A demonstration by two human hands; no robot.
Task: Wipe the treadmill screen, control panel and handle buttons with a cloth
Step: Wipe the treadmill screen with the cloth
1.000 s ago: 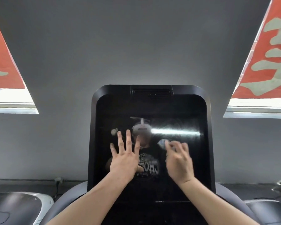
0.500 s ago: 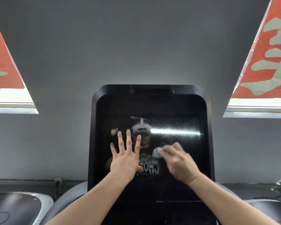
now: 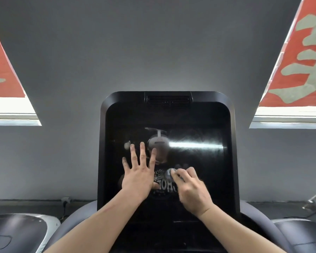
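The left hand (image 3: 137,177) lies flat against the glossy black rectangular treadmill screen (image 3: 199,161), fingers straight and spread. The right hand (image 3: 192,190) is lower on the screen's centre, its fingers curled around a small pale blue-white cloth (image 3: 169,173). The cloth protrudes past the fingertips (image 3: 173,175) at upper left and contacts the glass.

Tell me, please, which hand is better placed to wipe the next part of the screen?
The right hand, probably. It already pinches the cloth against the screen, near the middle. The left hand lies flat on the glass with spread fingers and holds nothing, so it looks better suited to bracing.
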